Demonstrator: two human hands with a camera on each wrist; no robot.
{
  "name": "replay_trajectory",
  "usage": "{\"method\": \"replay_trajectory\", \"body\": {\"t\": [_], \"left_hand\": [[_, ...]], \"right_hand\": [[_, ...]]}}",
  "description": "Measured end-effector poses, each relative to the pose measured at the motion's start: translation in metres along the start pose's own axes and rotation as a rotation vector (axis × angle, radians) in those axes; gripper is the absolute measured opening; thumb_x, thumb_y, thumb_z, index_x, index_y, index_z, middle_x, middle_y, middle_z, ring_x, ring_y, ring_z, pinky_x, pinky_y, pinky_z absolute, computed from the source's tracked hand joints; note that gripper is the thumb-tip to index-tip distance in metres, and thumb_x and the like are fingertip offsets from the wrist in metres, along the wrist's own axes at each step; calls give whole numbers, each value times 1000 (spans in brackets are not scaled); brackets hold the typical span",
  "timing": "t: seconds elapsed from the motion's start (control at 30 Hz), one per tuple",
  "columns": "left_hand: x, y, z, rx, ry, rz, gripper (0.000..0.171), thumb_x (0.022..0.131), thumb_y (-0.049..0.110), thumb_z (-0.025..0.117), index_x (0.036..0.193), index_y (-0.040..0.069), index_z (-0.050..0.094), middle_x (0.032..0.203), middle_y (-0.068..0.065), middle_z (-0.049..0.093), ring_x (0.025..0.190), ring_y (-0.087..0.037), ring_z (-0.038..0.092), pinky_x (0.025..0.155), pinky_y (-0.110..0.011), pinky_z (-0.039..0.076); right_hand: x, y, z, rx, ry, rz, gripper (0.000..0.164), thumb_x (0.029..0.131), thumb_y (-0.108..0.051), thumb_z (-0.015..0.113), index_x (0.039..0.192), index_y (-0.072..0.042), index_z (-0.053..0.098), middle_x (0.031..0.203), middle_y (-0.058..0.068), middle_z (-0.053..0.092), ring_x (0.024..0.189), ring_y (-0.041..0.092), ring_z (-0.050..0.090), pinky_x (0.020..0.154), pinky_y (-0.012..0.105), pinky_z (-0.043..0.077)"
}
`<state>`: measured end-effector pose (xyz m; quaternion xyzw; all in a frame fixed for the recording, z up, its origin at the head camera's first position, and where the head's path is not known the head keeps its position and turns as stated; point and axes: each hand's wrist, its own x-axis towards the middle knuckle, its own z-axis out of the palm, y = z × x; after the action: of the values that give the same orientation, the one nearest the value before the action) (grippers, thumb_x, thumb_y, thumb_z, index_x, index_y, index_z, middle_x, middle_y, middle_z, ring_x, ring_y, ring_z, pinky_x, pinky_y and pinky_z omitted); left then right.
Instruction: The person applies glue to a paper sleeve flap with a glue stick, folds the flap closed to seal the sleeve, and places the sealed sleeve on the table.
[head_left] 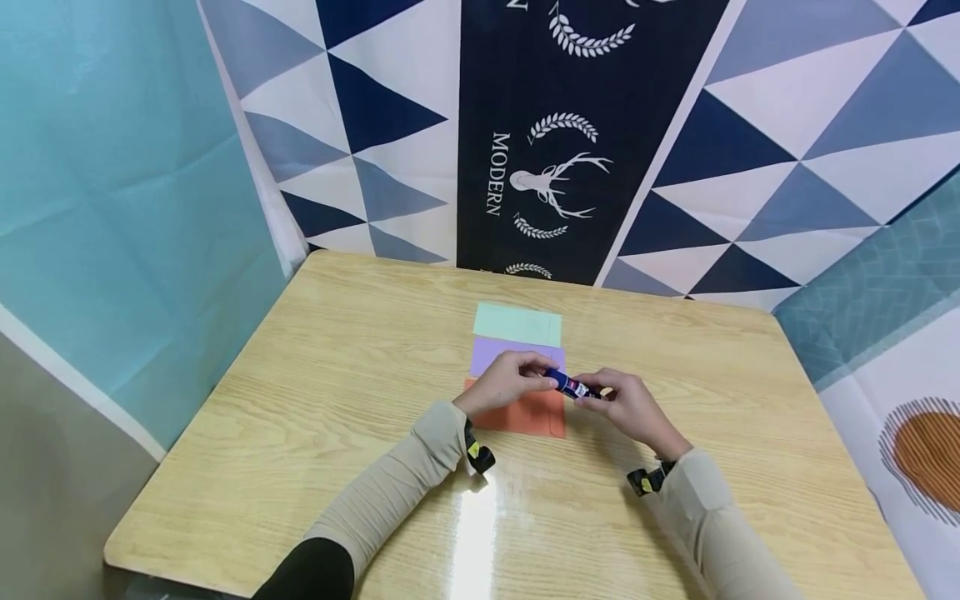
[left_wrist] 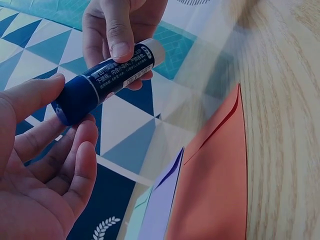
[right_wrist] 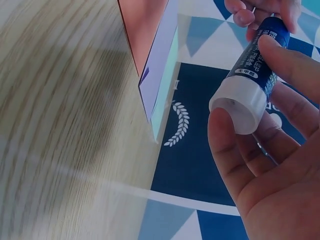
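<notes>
A dark blue glue stick (head_left: 572, 384) is held between both hands above the envelopes. My left hand (head_left: 512, 382) pinches its blue capped end between thumb and fingers. Around the labelled barrel, towards the white base, my right hand (head_left: 628, 407) grips with thumb and fingers. The right wrist view shows the hollow white base (right_wrist: 240, 102) facing the right palm. Below lie three envelopes in a column: an orange envelope (head_left: 528, 414) nearest me, a purple envelope (head_left: 491, 354) in the middle, partly hidden by the left hand, and a mint green envelope (head_left: 517, 323) farthest away.
The wooden table (head_left: 337, 358) extends around the envelopes on every side. Behind it hangs a patterned cloth (head_left: 405, 125) with triangles and a black deer panel. A teal sheet (head_left: 135, 183) stands along the left edge.
</notes>
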<state>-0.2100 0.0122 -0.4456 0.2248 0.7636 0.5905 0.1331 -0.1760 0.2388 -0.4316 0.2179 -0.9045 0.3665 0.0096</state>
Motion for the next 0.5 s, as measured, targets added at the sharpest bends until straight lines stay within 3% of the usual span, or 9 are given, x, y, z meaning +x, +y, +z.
{"method": "replay_trajectory", "body": {"t": [0.5], "left_hand": [[3, 2, -1, -22, 23, 9, 31, 88, 12, 71, 118, 2, 68, 102, -16, 70, 79, -7, 61, 71, -16, 48]], "right_hand": [[-1, 7, -5, -2, 23, 15, 29, 83, -11, 77, 111, -4, 73, 98, 9, 73, 78, 4, 58, 66, 23, 54]]}}
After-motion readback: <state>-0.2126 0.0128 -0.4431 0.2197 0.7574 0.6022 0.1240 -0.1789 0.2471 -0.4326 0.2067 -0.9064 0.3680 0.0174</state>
